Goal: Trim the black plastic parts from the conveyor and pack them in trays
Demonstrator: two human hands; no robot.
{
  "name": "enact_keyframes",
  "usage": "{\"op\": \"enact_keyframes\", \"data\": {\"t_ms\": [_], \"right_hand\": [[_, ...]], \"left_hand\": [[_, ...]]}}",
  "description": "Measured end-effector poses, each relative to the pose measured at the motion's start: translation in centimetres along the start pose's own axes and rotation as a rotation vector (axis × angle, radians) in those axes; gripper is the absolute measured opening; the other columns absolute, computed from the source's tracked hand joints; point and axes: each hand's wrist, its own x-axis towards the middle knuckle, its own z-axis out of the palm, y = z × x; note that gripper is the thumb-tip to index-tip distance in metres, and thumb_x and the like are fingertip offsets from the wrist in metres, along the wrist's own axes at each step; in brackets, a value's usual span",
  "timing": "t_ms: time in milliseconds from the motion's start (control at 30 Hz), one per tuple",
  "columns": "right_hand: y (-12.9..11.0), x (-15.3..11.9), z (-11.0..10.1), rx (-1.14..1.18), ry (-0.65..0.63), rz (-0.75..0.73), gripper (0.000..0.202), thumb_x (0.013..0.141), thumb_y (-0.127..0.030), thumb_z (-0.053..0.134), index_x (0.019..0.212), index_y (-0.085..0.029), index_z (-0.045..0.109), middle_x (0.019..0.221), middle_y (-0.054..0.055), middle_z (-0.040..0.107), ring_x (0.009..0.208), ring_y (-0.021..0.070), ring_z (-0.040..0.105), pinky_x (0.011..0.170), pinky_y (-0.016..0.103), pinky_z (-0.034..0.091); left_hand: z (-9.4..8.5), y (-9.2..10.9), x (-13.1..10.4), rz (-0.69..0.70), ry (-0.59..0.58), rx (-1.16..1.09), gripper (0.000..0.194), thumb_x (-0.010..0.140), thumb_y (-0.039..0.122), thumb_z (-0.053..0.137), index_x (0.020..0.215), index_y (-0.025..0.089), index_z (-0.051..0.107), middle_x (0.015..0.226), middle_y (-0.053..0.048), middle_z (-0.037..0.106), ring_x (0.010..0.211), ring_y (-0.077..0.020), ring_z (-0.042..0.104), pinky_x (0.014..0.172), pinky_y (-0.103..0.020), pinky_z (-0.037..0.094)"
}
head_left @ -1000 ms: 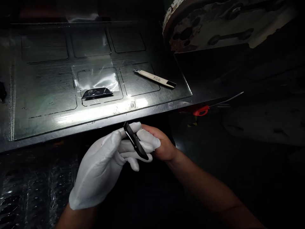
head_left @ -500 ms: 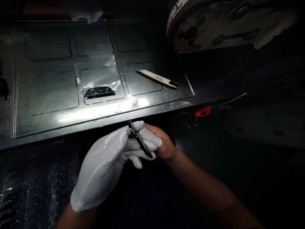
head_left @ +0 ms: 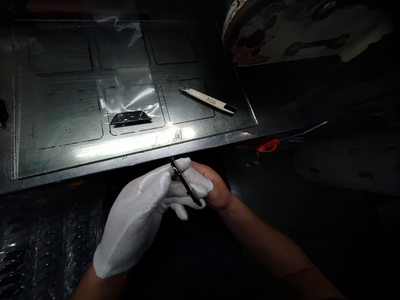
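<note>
My left hand (head_left: 134, 216), in a white cloth glove, holds a thin black strip-like part (head_left: 187, 183) between thumb and fingers. The part is tilted, edge toward me, with small notches along its side. My right hand (head_left: 218, 187) is close against the gloved fingertips from the right. Its wrist and back are bare, and its fingers are mostly hidden behind the glove, so its grip does not show. On the metal plate beyond lies a similar glossy black part (head_left: 131, 118). To its right rests a cream-handled craft knife (head_left: 208, 99) marked A06.
The bench carries a sheet plate (head_left: 68, 118) with black outlined rectangles. Clear plastic film (head_left: 128, 89) lies on it. Red-handled scissors (head_left: 268, 146) jut past the bench edge. Lower left is a clear tray (head_left: 50, 233) of dark parts. A worn machine head (head_left: 300, 37) overhangs upper right.
The black part has turned slightly in my left hand, now showing more of its narrow edge. Both hands stay nearly in place; the view has shifted a little.
</note>
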Motion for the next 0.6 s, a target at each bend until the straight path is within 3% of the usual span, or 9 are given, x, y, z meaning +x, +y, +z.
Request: {"op": "enact_keyframes", "data": {"t_ms": [133, 267, 600], "right_hand": [[0.07, -0.01, -0.07, -0.009, -0.001, -0.002, 0.019, 0.102, -0.028, 0.07, 0.116, -0.023, 0.08, 0.099, 0.001, 0.072, 0.094, 0.0138, 0.068, 0.087, 0.019, 0.052], [0.08, -0.03, -0.11, 0.001, -0.021, -0.018, 0.019, 0.098, -0.029, 0.074, 0.115, -0.023, 0.079, 0.099, 0.001, 0.072, 0.094, 0.0139, 0.068, 0.087, 0.019, 0.052], [-0.09, -0.02, 0.07, 0.018, 0.005, -0.009, 0.015, 0.096, -0.03, 0.077, 0.108, -0.021, 0.079, 0.097, 0.001, 0.071, 0.089, 0.0128, 0.065, 0.089, 0.02, 0.053]], "left_hand": [[-0.14, -0.07, -0.08, 0.02, -0.014, 0.019, 0.038, 0.111, 0.024, 0.042, 0.139, 0.024, 0.069, 0.13, -0.006, 0.075, 0.122, -0.0214, 0.069, 0.09, -0.022, 0.055], [0.0, -0.04, 0.06, 0.014, -0.033, -0.01, 0.043, 0.113, 0.03, 0.036, 0.143, 0.027, 0.066, 0.133, -0.006, 0.073, 0.12, -0.0242, 0.07, 0.079, -0.024, 0.056], [-0.24, -0.41, -0.12, -0.001, -0.007, 0.006, 0.037, 0.112, 0.034, 0.046, 0.141, 0.029, 0.068, 0.131, -0.007, 0.074, 0.114, -0.0219, 0.071, 0.081, -0.024, 0.056]]}}
